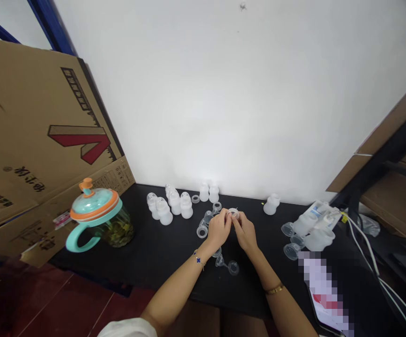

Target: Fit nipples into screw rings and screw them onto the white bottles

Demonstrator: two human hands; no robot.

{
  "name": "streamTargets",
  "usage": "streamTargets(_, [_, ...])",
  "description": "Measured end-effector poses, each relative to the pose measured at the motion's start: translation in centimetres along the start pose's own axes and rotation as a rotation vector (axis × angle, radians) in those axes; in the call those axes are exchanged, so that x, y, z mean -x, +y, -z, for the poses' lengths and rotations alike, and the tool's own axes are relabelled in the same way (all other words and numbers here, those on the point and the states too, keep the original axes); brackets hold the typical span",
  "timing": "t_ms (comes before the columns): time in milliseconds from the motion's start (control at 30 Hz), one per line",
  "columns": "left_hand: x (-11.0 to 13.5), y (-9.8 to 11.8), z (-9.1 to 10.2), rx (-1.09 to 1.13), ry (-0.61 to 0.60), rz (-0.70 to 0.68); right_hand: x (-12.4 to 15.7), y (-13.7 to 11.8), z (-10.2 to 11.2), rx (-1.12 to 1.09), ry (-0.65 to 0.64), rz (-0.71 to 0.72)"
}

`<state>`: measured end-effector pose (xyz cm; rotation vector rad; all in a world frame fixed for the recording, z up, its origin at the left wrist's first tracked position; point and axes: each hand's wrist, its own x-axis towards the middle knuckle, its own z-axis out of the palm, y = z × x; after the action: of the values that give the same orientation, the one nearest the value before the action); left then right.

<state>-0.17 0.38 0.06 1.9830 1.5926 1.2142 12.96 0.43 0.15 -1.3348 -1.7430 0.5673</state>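
Between the fingertips of my left hand [218, 229] and my right hand [245, 232] is a white bottle collar ring [233, 213], gripped from both sides. Something clear seems to sit inside it, too small to make out. Left of my hands lie loose collar rings [202, 231] and clear soft teats [208, 216]. Nearer my body, partly under my left wrist, are a teat [220, 261] and a clear round piece [233, 267]. Several small white baby bottles [164, 213] with clear tops stand upright farther left. Two bottles [213, 193] stand by the wall.
A lone bottle [272, 204] stands right of my hands. Farther right are bottle bodies [319, 239], clear domed pieces [291, 251], white cables [364, 238] and a phone [324, 299]. A teal-handled jug [100, 215] stands left on the black table [174, 262], beside a large cardboard box [30, 117].
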Motion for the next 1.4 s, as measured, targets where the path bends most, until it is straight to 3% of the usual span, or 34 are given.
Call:
streamTargets(200, [-0.4, -0.1, 0.0, 0.4, -0.006, 0.079, -0.3, -0.4, 0.0, -0.355, -0.035, -0.021])
streamTargets(333, [-1.1, -0.5, -0.4, 0.777, -0.095, 0.209, -1.0, 0.0, -0.1, -0.647, -0.011, -0.137])
streamTargets(433, [-1.5, -0.8, -0.6, 0.922, -0.156, 0.301, -1.3, 0.2, 0.0, -0.734, 0.008, -0.2])
streamTargets(633, [-1.6, -0.7, -0.5, 0.984, -0.241, 0.346, -1.2, 0.0, 0.4, -0.685, 0.025, -0.154])
streamTargets(800, [-1.6, -0.7, -0.3, 0.96, -0.177, 0.342, -1.1, 0.2, 0.6, -0.616, 0.09, -0.135])
streamTargets(1000, [-1.5, -0.5, 0.3, 0.937, -0.117, 0.263, -1.3, 0.4, 0.4, -0.695, 0.096, -0.256])
streamTargets(1200, [-1.5, -0.4, 0.3, 0.935, -0.191, 0.312, -1.3, 0.3, 0.1, -0.81, -0.032, -0.318])
streamTargets(1400, [-1.6, -0.3, 0.4, 1.07, -0.314, 0.378, -1.3, 0.6, 0.0, -0.848, -0.053, -0.334])
